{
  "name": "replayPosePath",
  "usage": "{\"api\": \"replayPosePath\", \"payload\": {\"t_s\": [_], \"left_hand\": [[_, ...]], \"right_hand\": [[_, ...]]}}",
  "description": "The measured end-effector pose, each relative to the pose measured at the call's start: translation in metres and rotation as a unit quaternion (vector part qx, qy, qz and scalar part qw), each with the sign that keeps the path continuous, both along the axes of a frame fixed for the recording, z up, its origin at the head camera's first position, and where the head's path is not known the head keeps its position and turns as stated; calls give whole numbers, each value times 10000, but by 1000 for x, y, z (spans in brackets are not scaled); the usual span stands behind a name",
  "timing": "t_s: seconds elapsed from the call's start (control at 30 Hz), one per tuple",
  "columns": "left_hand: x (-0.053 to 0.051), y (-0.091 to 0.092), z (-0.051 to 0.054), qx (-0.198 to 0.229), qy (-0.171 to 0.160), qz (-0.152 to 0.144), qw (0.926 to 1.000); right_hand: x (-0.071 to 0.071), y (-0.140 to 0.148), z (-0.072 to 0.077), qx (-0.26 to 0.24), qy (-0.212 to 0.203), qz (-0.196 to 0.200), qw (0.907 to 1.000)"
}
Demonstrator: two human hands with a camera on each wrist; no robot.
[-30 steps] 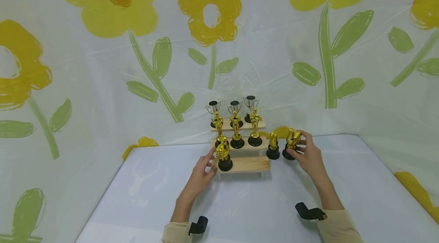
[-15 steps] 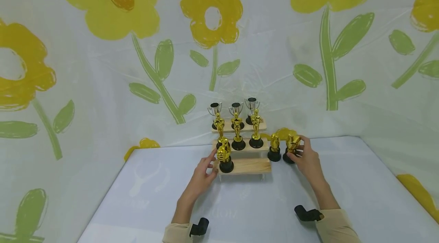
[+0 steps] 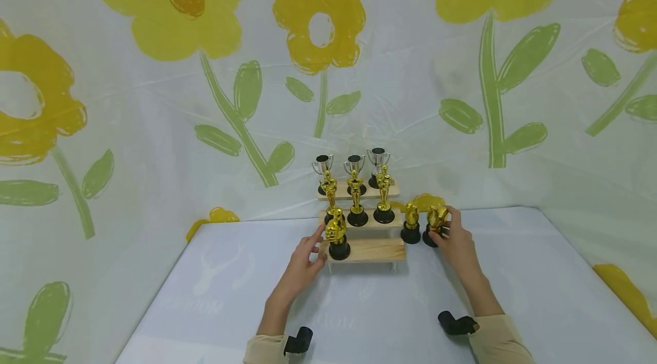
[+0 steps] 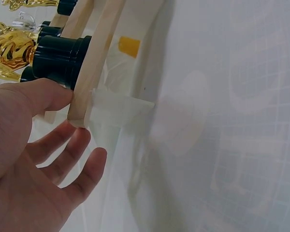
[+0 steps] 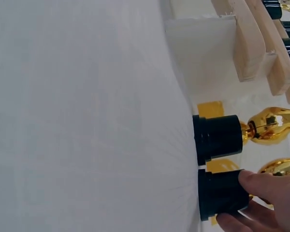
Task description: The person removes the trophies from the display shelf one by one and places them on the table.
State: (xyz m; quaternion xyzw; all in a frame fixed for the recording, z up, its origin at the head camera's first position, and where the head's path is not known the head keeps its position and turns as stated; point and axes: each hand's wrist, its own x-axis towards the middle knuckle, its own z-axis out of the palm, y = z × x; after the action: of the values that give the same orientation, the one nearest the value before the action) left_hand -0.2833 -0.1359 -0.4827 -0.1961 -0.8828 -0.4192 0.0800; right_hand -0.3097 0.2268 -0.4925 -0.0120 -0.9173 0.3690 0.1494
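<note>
My right hand (image 3: 459, 247) pinches a gold trophy (image 3: 436, 217) by its black base (image 5: 222, 193), which stands on the table right of the stand. Close beside it is another gold trophy (image 3: 412, 215) on a black base. A three-step wooden display stand (image 3: 380, 249) is in the middle. My left hand (image 3: 300, 264) holds the left end of its lowest board (image 4: 89, 79), thumb above and fingers below. A gold thumbs-up trophy (image 3: 336, 228) stands there, beside my left fingers. Part of the right-hand trophy's gold top is hidden by my fingers.
Silver cups (image 3: 354, 164) line the top step. Gold statuettes (image 3: 383, 187) stand along the middle step. The white-covered table (image 3: 369, 307) meets a flower-print cloth (image 3: 400, 79) behind and at the sides.
My right hand has shifted slightly left with its trophy, narrowing the gap to the neighbouring trophy. My left hand stays at the stand. The head view has tilted slightly.
</note>
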Motion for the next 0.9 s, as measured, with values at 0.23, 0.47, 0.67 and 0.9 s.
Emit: {"api": "replayPosePath", "payload": {"t_s": [0.23, 0.47, 0.67, 0.9], "left_hand": [[-2, 1, -2, -32, 63, -29, 10000], [-1, 3, -2, -45, 12, -18, 10000], [0, 1, -2, -41, 21, 39, 10000], [0, 0, -1, -63, -14, 44, 10000]], "right_hand": [[-2, 0, -6, 8, -41, -5, 10000], [1, 0, -6, 72, -158, -44, 9998], [1, -1, -4, 160, -167, 5, 9997], [-1, -3, -2, 339, -135, 30, 9993]]}}
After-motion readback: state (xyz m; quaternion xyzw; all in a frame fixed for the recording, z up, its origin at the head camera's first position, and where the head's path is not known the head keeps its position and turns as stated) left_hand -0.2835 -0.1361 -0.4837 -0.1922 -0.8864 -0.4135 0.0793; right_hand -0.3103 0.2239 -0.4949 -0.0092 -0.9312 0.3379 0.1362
